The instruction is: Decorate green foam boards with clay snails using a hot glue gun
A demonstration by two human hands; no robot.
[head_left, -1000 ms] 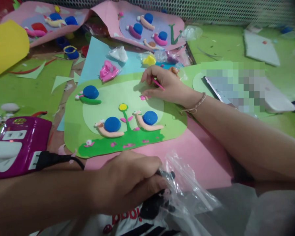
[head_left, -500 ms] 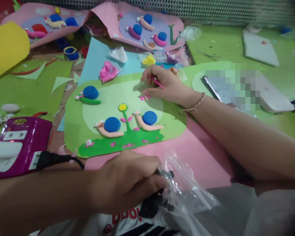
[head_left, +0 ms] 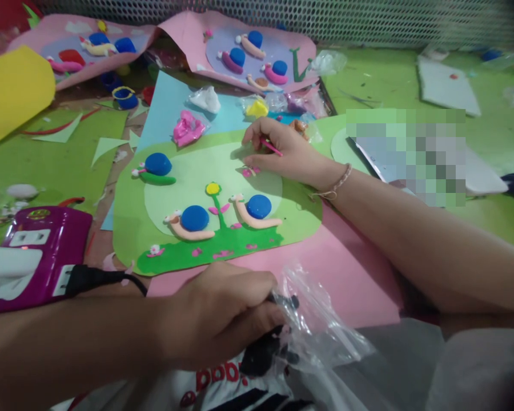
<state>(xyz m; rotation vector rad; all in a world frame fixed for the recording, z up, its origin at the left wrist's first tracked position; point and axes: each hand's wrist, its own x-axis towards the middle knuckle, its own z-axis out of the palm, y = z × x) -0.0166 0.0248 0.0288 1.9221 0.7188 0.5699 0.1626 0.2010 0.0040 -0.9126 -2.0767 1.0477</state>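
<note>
My left hand (head_left: 231, 314) is closed on a clear plastic bag (head_left: 321, 319) with black clay (head_left: 261, 354) in it, low in front of my lap. Over the upper part of a green paper picture (head_left: 128, 234), my right hand (head_left: 278, 145) pinches a thin pink stick (head_left: 270, 146). Just below those fingers lies a small pink clay shape (head_left: 251, 170), partly in shadow. On the picture are clay snails with blue shells, among them a green-bodied snail (head_left: 156, 168) and two peach ones. A yellow clay flower (head_left: 213, 189) stands between the peach snails.
A purple power strip (head_left: 55, 228) with a black plug sits at the left. Bagged pink clay (head_left: 189, 127), white clay (head_left: 206, 100) and yellow clay (head_left: 257, 108) lie behind the picture. Farther back are pink snail pictures (head_left: 180, 40). A partly blurred phone (head_left: 368, 160) lies right.
The whole view has shifted slightly. Both hands keep nearly the same place and grip, and nothing else has visibly moved.
</note>
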